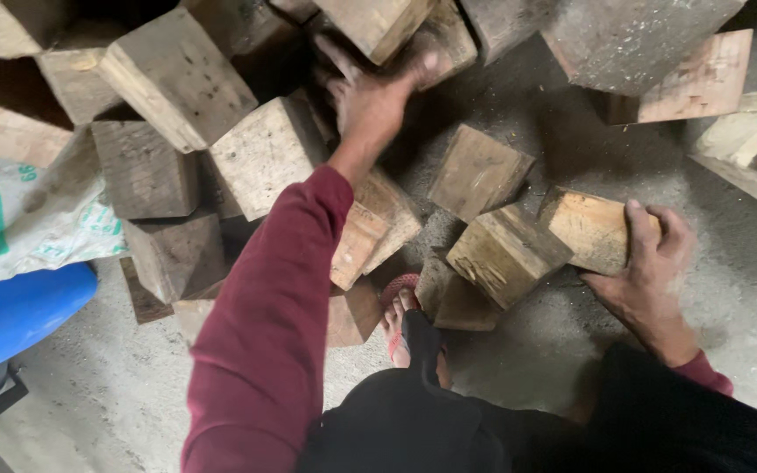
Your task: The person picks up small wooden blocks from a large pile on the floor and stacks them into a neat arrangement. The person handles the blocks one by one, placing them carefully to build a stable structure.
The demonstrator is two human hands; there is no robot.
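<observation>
My left hand (371,98) reaches far forward into a pile of rough wooden blocks, its thumb and palm pressed against a weathered block (431,42) at the top centre; the grip itself is partly hidden. My right hand (650,267) grasps the right edge of a pale, fresh-cut wooden block (590,229) lying on the concrete floor. Beside that block sits another squarish block (505,254), tilted on others. A large square block (265,156) lies just left of my left forearm, which wears a maroon sleeve.
Several more wooden blocks are heaped across the top and left. A white printed sack (19,219) and a blue object (15,311) lie at the left. My foot in a red sandal (400,320) rests among the blocks. Bare dusty concrete (746,289) shows at right.
</observation>
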